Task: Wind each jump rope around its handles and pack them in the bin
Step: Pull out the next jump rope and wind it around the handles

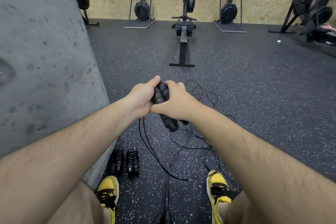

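No legible text, label, brand or number anywhere.

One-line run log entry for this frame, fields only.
stage: winding | left hand and right hand: gripping paired handles | cord: loose on floor | wound ropes: two by wall | bin: not visible

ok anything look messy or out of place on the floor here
Yes. Loose black rope sprawls in tangled loops over the floor between the yellow shoes, unlike the two wound ropes lying neatly by the wall. A small white scrap lies far right. Both the left hand and right hand grip paired handles.
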A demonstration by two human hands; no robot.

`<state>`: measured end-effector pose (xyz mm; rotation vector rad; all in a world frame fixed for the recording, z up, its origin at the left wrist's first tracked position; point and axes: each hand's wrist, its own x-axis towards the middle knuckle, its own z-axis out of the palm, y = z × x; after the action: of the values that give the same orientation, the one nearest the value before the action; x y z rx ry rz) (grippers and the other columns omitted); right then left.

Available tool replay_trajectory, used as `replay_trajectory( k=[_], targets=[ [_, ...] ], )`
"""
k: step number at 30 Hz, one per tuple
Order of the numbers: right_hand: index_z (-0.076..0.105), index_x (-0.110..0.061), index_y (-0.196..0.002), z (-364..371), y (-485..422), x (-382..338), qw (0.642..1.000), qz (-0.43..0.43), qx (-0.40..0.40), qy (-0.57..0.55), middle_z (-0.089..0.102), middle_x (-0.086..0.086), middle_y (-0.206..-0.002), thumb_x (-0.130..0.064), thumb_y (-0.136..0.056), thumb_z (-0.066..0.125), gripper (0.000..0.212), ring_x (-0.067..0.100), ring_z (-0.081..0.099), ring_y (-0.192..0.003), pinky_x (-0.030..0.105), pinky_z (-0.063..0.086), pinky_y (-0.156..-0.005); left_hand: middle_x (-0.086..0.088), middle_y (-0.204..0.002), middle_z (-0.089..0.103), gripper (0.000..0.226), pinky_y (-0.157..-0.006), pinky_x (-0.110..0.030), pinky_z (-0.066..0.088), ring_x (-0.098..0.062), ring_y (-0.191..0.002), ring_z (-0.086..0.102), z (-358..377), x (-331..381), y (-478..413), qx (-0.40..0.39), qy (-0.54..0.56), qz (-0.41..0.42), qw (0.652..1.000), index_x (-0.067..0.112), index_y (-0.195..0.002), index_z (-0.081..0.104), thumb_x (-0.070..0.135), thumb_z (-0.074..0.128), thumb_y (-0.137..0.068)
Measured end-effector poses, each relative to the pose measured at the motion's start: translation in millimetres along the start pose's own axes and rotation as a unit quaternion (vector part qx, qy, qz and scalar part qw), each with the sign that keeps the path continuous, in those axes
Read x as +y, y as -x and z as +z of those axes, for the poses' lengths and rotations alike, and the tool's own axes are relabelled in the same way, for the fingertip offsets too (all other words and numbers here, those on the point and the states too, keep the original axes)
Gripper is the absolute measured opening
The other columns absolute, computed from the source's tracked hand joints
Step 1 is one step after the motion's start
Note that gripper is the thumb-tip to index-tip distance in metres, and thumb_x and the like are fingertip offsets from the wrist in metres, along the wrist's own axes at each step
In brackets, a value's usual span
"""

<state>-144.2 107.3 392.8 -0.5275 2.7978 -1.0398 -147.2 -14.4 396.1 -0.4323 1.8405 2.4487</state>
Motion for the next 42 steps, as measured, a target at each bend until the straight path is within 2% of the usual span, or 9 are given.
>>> replay_trajectory(
  k=[5,9,14,20,27,30,33,36,42],
  targets=[
    [0.048,-0.021,-0.117,-21,-5,15,0.997,-0.026,-0.016,0.075,0.057,0.0,-0.108,-0.033,-0.063,0.075,0.062,0.022,0.063,-0.089,0.035,0.054,-0.075,-0.011,-0.084,0.075,0.05,-0.069,-0.041,0.061,-0.029,-0.074,0.074,-6,14,13,-0.074,-0.174,-0.028,0.982,0.007,-0.101,0.059,0.05,0.034,-0.107],
    [0.053,-0.024,-0.113,-35,-2,22,0.994,-0.032,-0.027,0.102,0.063,-0.009,-0.097,-0.03,-0.065,0.075,0.053,0.017,0.064,-0.087,0.033,0.055,-0.08,-0.001,-0.105,0.063,0.033,-0.082,-0.038,0.049,-0.024,-0.095,0.062,-31,26,12,0.063,-0.586,0.217,0.778,0.019,-0.101,0.057,0.049,0.048,-0.09],
    [0.049,-0.022,-0.11,-33,1,15,0.987,-0.107,-0.018,0.119,0.054,-0.02,-0.086,-0.021,-0.071,0.074,0.046,0.015,0.058,-0.087,0.028,0.043,-0.071,0.0,-0.12,0.057,0.069,-0.097,-0.04,0.046,-0.021,-0.111,0.056,-27,22,17,-0.134,-0.655,0.271,0.692,0.022,-0.127,0.052,0.04,0.061,-0.061],
    [0.046,-0.02,-0.116,-33,-2,11,0.95,-0.113,0.091,0.276,0.062,0.001,-0.109,-0.04,-0.069,0.071,0.057,0.03,0.061,-0.103,0.037,0.041,-0.083,-0.001,-0.082,0.065,0.019,-0.065,-0.044,0.054,-0.024,-0.073,0.064,-18,24,9,-0.101,-0.656,0.296,0.687,0.017,-0.089,0.055,0.022,0.062,-0.071],
    [0.046,-0.019,-0.113,-17,0,-1,0.906,-0.131,0.174,0.363,0.057,0.003,-0.119,-0.043,-0.079,0.067,0.046,0.029,0.054,-0.111,0.042,0.037,-0.084,0.002,-0.096,0.059,0.036,-0.067,-0.035,0.04,-0.027,-0.09,0.06,-17,19,10,-0.043,-0.735,0.338,0.586,0.021,-0.094,0.043,0.039,0.068,-0.075],
    [0.045,-0.019,-0.124,-17,-3,-4,0.891,-0.141,0.259,0.345,0.056,0.004,-0.117,-0.038,-0.073,0.07,0.06,0.03,0.056,-0.108,0.041,0.036,-0.082,0.003,-0.088,0.053,0.03,-0.065,-0.034,0.037,-0.032,-0.084,0.06,-16,24,12,-0.019,-0.731,0.33,0.597,0.021,-0.093,0.038,0.031,0.062,-0.078],
    [0.021,-0.02,-0.151,-30,-10,12,0.95,-0.019,0.299,0.085,0.046,0.01,-0.138,-0.034,-0.069,0.083,0.104,0.031,0.052,-0.12,0.045,0.044,-0.098,0.001,-0.09,0.051,0.03,-0.067,-0.034,0.037,-0.029,-0.077,0.051,-26,38,12,0.055,-0.704,0.314,0.635,0.019,-0.097,0.04,0.027,0.064,-0.08],
    [0.026,-0.018,-0.149,-24,-11,24,0.974,0.124,0.146,-0.121,0.054,0.006,-0.134,-0.035,-0.077,0.081,0.092,0.017,0.06,-0.107,0.036,0.049,-0.086,-0.001,-0.094,0.056,0.031,-0.07,-0.037,0.042,-0.031,-0.08,0.053,-34,44,12,0.102,-0.626,0.328,0.7,0.019,-0.101,0.043,0.029,0.065,-0.081],
    [0.052,-0.023,-0.121,66,-11,-29,0.964,-0.054,-0.169,-0.195,0.065,-0.007,-0.108,-0.041,-0.081,0.075,0.05,0.009,0.062,-0.096,0.03,0.048,-0.089,0.01,-0.098,0.063,0.049,-0.071,-0.033,0.041,-0.018,-0.083,0.056,-29,43,29,0.054,-0.483,0.418,0.768,0.026,-0.125,0.045,0.027,0.07,-0.083]
  ],
)
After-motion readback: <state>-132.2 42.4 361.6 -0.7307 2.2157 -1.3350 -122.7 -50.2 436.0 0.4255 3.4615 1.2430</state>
